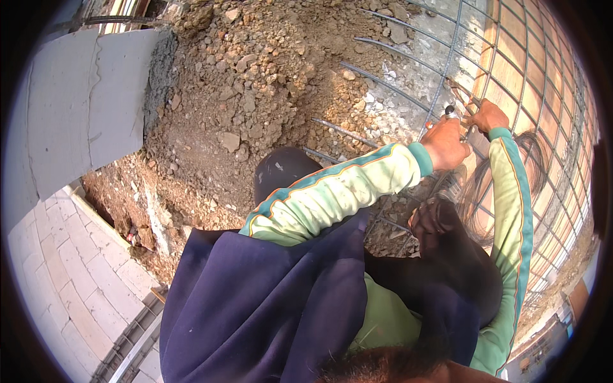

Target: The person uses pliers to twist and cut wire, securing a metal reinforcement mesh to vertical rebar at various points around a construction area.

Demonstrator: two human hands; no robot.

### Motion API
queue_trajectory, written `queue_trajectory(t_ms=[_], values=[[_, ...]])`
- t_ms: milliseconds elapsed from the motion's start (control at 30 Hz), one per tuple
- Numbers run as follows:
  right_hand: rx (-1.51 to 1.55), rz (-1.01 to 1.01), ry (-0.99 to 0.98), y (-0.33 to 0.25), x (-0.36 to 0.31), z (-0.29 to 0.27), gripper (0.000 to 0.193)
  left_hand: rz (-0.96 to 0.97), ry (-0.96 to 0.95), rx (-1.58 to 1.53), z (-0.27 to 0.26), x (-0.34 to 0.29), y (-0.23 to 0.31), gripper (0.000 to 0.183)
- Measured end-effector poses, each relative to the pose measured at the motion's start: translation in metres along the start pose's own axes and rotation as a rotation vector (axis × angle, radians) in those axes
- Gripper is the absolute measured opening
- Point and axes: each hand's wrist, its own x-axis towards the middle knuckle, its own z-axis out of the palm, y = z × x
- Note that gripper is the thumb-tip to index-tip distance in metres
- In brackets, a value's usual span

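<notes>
Fingers of the left hand (445, 144) clench a small metal-tipped tying tool (449, 110) against the grey steel reinforcement mesh (511, 70), while the right hand (488, 116) pinches a mesh bar just beside it. A bundle of thin dark tie wires (476, 191) hangs below the wrists. Loose brown rubble (255, 83) lies behind the mesh; a slipping tool could likely jab the nearby fingers.

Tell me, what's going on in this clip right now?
A person in a pale green striped jacket works both hands at a steel rebar mesh standing over rubble and dirt. The left hand grips a small metal tool at a bar crossing; the right hand holds the mesh right beside it. A bundle of thin tie wire hangs below the hands.
</notes>
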Motion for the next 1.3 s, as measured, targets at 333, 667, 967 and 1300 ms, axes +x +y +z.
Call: queue_trajectory(t_ms=[333, 667, 967, 1300], values=[[-0.271, -0.367, 0.516, -0.018, 0.014, -0.003, 0.028, 0.230, 0.915, 0.696, -0.227, -0.127, -0.147, 0.068], [0.329, -0.018, 0.086, 0.025, -0.002, 0.039, 0.037, -0.095, 0.905, 1.093, -0.246, -0.196, -0.245, 0.084], [-0.832, -0.461, 0.638, -0.047, 0.012, -0.067, 0.014, -0.045, 0.934, 1.056, -0.254, -0.206, -0.253, 0.082], [0.420, 0.190, -0.356, -0.013, -0.009, -0.005, 0.043, -0.095, 0.860, 1.017, -0.257, -0.208, -0.244, 0.082]])
